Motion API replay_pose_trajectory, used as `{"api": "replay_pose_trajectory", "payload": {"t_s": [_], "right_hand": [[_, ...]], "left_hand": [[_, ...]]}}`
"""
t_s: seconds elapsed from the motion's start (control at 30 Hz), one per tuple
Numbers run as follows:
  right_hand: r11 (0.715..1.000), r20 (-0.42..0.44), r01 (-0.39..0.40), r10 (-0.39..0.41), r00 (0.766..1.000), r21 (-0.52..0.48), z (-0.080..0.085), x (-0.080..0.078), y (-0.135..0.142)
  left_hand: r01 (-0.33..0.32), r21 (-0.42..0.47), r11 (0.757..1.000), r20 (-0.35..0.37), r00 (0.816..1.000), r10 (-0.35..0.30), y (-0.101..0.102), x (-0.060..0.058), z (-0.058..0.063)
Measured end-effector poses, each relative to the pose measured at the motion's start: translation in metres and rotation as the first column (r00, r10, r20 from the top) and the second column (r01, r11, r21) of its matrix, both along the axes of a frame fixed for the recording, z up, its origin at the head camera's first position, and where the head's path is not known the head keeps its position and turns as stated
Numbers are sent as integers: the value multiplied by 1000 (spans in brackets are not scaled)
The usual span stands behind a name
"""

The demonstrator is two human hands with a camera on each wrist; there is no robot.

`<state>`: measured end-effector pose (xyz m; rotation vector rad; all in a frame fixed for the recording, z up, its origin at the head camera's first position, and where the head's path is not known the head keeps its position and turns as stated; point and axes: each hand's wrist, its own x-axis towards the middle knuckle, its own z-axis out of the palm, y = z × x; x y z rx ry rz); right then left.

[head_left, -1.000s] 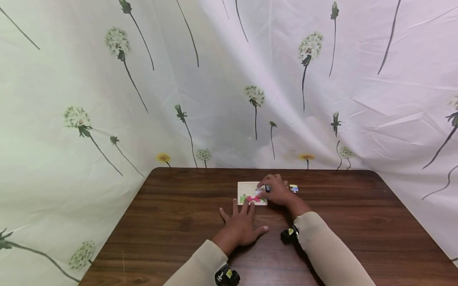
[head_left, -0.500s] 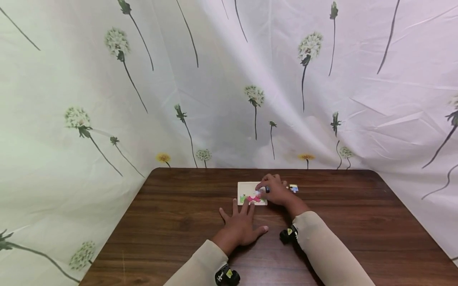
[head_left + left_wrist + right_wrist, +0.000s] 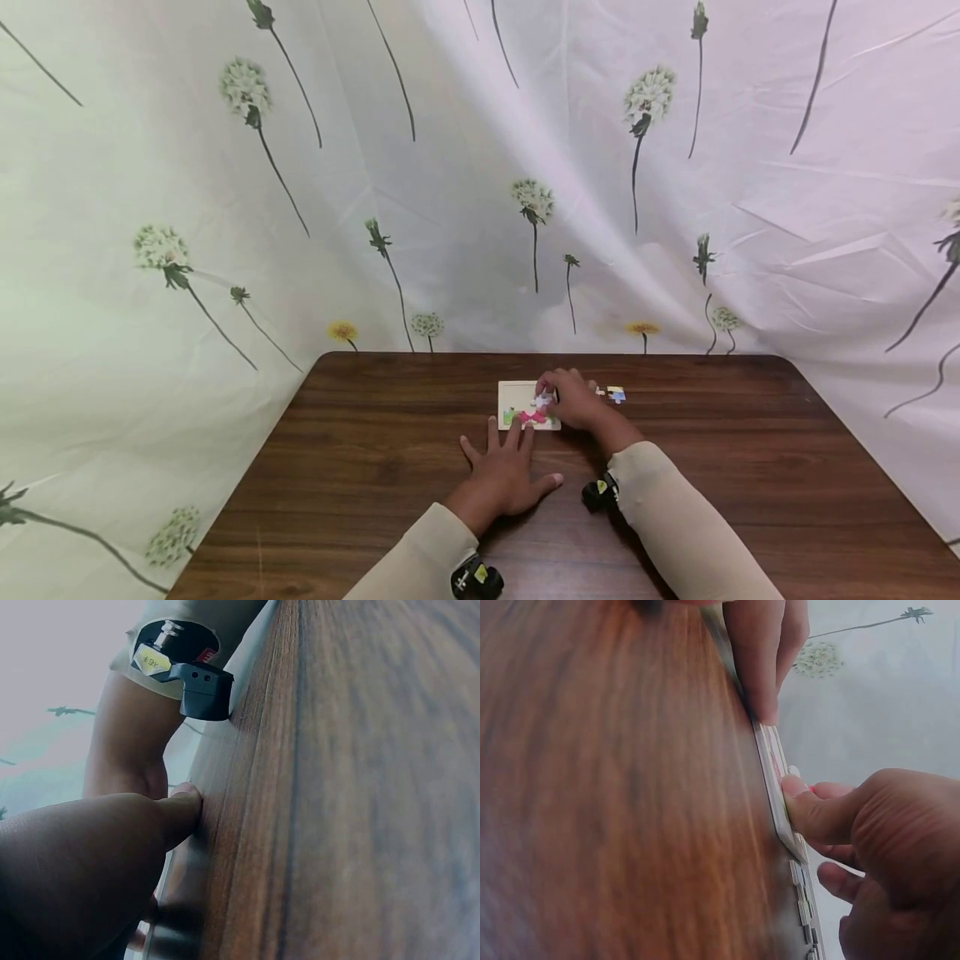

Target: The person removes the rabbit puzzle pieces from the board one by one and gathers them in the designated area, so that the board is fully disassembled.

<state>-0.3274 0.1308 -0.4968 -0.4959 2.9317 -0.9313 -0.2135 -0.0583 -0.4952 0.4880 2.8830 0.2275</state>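
the pale puzzle piece [image 3: 541, 402] is a bit right of the middle of the head view, in the lower half, over the flat puzzle board [image 3: 517, 392]. it looks thin and stiff, like wood or thick card, so i think it is light and will not bend. it seems strong enough, but the little knobs could chip if pushed too hard. its top may be a bit slippery, so the side edges look like the best place to hold it. the right hand [image 3: 576, 400] is on its right and pinches it: the thumb is at the lower right of the piece and a finger is just above it. i cannot tell if the piece lies flat or tips a little. the left hand [image 3: 501, 479] is lower and to the left, with its fingers spread out, and some tips touch the near edge of the board, below the piece. pink and green pieces [image 3: 534, 416] sit low in the board, between those tips and the pale one. a blue and yellow piece [image 3: 616, 394] lies on the brown table [image 3: 375, 483], just past the right hand, toward the right of the frame.
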Motion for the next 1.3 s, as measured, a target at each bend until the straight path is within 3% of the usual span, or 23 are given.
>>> {"api": "replay_pose_trajectory", "payload": {"t_s": [0.33, 0.8, 1.3], "right_hand": [[998, -7, -18, 18, 1000, -61, -1, -1, 0], [998, -8, -59, 59, 998, 13, 2, -2, 1], [1000, -36, -18, 18, 999, 19, 2, -1, -2]], "left_hand": [[7, 7, 1000, -6, 1000, -7, 0, -2, -2], [0, -14, 1000, 9, 1000, 0, 1, -4, -2], [2, -10, 1000, -8, 1000, -2, 0, -2, -1]]}}
